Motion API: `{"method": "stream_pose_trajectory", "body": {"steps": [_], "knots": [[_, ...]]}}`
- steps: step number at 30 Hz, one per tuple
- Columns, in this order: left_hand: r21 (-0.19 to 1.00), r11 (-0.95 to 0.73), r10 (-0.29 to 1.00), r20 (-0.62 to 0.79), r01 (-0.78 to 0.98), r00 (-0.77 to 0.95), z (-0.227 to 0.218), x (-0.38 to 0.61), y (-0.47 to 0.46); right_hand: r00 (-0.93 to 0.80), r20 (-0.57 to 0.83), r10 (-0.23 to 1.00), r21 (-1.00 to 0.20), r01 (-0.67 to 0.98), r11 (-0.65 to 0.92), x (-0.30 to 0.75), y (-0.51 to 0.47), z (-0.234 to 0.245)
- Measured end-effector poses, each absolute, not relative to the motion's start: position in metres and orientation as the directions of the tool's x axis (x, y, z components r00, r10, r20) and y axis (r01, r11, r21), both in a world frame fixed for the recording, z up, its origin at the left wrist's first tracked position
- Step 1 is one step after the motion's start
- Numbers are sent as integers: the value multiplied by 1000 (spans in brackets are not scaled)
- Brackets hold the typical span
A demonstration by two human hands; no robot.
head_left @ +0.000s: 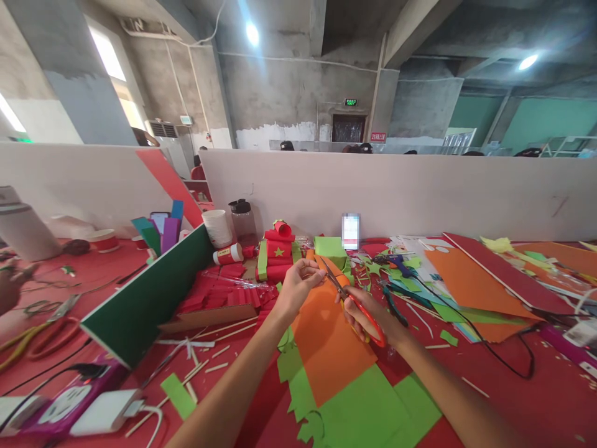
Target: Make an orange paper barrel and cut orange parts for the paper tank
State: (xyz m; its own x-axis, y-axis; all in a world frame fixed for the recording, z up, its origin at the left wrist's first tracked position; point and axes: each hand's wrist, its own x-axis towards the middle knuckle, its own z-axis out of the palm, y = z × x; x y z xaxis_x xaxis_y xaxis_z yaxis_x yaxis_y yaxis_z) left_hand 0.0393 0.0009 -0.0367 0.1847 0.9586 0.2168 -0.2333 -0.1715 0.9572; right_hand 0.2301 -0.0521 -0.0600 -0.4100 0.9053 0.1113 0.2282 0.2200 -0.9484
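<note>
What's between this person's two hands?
Blades of the scissors, gripped by the right hand, reach toward the left hand above an orange sheet, as the head view shows.

At the back, a big rough grey wall (pixel 275 87) with white paint (pixel 289 132) low down, a dark door (pixel 348 129) under a small glowing green sign (pixel 351 102), and a red sign (pixel 378 137) with white writing just right of the door. Up high, thick grey beams (pixel 415 31) across a grey ceiling (pixel 289 25), a bright lamp (pixel 252 34) left of the middle and another lamp (pixel 528 61) to the right, with shining windows (pixel 106 48) on the left side and a pale green wall (pixel 555 124) far off on the right. Closer in, long white boards (pixel 396 193) standing up like a low fence along the back of a red table (pixel 536 398).
</note>
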Motion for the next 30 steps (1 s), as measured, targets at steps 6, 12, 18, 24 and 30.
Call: {"method": "stream_pose_trajectory", "body": {"steps": [6, 12, 18, 24, 30], "knots": [[949, -140, 964, 196, -282, 180, -39, 41, 1, -384, 98, 918, -965, 188, 182, 227, -51, -65], [938, -159, 954, 227, -307, 197, -40, 41, -1, -384, 137, 913, -969, 138, 204, 222, -53, -66], [938, -193, 943, 258, -288, 209, -41, 41, -2, -380, 129, 916, -975, 121, 187, 219, -55, -64], [923, -221, 941, 287, -314, 181, -40, 45, -5, -368, 168, 914, -972, 93, 216, 216, -56, -67], [913, -229, 944, 292, -338, 151, -41, 49, -7, -349, 197, 916, -974, 39, 225, 211, -57, -71]]}}
